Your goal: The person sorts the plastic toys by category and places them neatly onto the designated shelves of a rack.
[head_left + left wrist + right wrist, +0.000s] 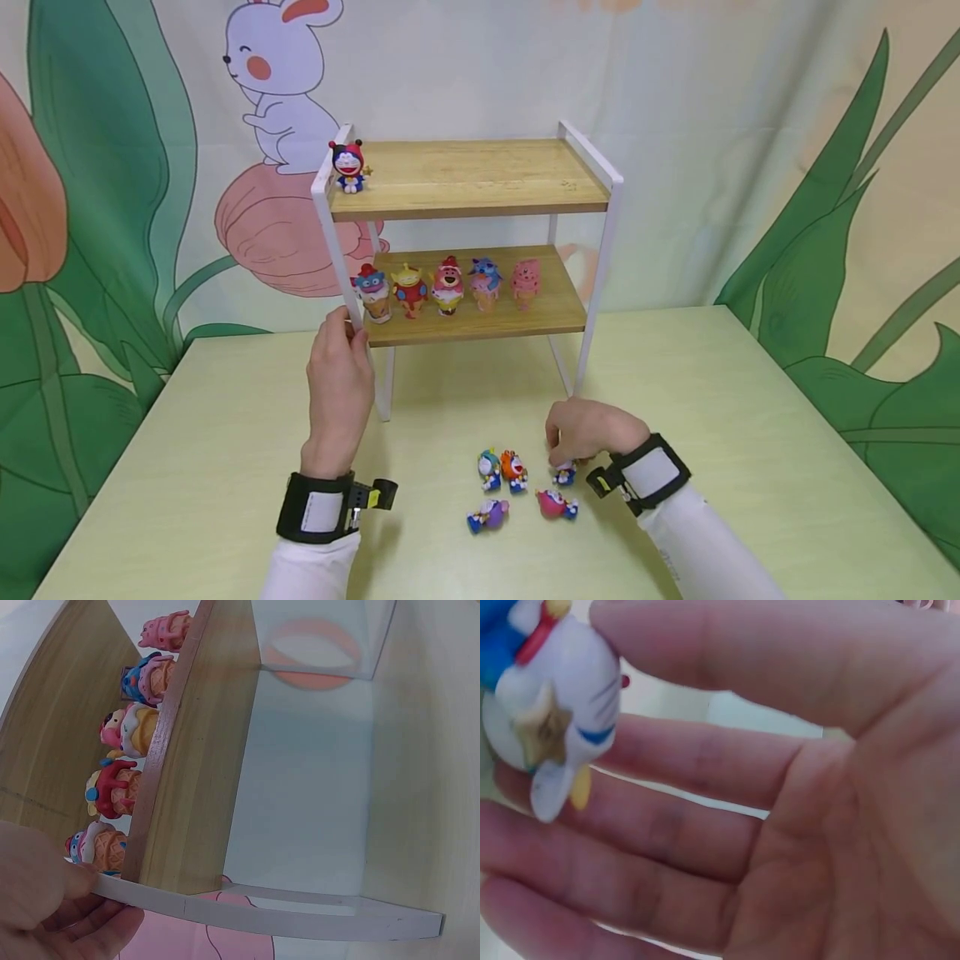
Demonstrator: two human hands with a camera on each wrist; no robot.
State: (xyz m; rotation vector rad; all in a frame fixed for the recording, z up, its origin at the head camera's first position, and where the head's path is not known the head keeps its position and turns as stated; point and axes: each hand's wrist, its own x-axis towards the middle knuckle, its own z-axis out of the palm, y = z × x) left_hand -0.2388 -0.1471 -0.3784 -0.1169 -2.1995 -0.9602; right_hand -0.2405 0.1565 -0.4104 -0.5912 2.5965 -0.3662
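Note:
My left hand [339, 383] grips the white left post [300, 924] of a two-tier shelf, thumb on one side and fingers on the other, level with the lower board. Low over the table, my right hand [596, 427] pinches a small figurine [564, 476] between thumb and fingers. Up close in the right wrist view, this figurine [562, 697] has a white head, a gold star, a red collar and a blue body. Beside that hand lies a pink-headed figurine [553, 503]. An orange one [514, 472], a teal one [489, 470] and a purple one [492, 514] are further left.
Several ice-cream-cone figurines [447, 287] stand in a row on the lower board [480, 329]. A red-and-black-hooded figurine [348, 167] stands at the left end of the upper board [480, 171]. Behind the pale table [225, 467] hangs a printed cloth [465, 75].

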